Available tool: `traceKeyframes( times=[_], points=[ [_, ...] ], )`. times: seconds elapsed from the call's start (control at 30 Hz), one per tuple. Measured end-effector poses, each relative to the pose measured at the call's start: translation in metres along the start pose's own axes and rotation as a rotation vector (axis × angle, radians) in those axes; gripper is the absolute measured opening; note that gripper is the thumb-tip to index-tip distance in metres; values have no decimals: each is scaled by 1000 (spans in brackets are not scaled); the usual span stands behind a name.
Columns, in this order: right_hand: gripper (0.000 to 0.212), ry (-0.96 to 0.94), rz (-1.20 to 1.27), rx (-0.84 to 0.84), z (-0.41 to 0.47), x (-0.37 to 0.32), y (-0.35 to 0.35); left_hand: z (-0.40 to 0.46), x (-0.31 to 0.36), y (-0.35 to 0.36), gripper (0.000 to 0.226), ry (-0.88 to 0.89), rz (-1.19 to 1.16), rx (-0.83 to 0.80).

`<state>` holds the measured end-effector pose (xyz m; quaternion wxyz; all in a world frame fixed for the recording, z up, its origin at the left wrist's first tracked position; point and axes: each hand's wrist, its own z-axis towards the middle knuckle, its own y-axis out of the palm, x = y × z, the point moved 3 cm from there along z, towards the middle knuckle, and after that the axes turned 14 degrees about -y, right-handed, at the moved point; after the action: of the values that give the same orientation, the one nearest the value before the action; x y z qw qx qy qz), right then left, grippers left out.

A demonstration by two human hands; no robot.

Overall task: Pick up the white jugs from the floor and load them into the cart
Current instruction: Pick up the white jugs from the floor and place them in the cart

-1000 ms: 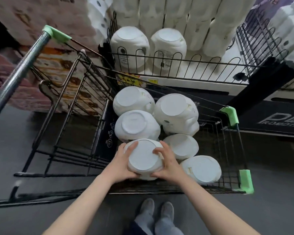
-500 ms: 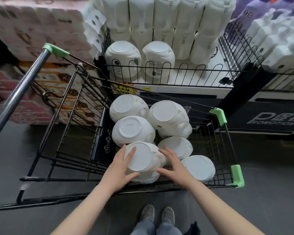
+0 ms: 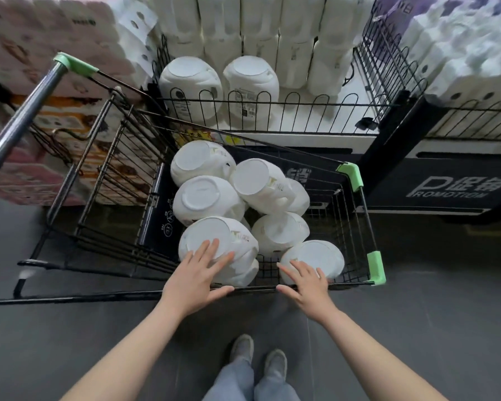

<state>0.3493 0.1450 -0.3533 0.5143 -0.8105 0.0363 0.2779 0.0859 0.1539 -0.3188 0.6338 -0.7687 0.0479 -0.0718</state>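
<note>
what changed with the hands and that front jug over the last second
Both hands held the nearest jug a second ago. The right hand has let go and moved right, now open over the cart's front rim near the corner jug. The left hand has opened, its straight fingers resting on the jug, which now lies in the cart. The other jugs in the cart have not moved.

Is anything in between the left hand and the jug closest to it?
No. The left hand already lies flat on the nearest jug, inside the cart. Nothing visible sits between them.
</note>
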Motion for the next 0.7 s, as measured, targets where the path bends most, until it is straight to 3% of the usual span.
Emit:
traceKeyframes(
  times=[0.13,0.23,0.33,0.43,0.57,0.7],
  points=[
    [111,-20,-29,-43,13,9,-17,9,9,-5,74,-51,12,-23],
    [121,-20,-21,-67,21,15,-27,13,14,-8,73,-74,3,-30],
    [105,-8,-25,-85,27,12,-32,18,10,-9,74,-102,5,-27],
    [115,-9,7,-106,28,12,-31,18,10,-8,76,-112,-30,-36],
    [65,6,193,-31,21,9,-43,15,9,-13,79,-141,-120,-37],
    [48,45,351,45,1,20,-65,32,14,-39,90,-250,-283,13]
  ],
)
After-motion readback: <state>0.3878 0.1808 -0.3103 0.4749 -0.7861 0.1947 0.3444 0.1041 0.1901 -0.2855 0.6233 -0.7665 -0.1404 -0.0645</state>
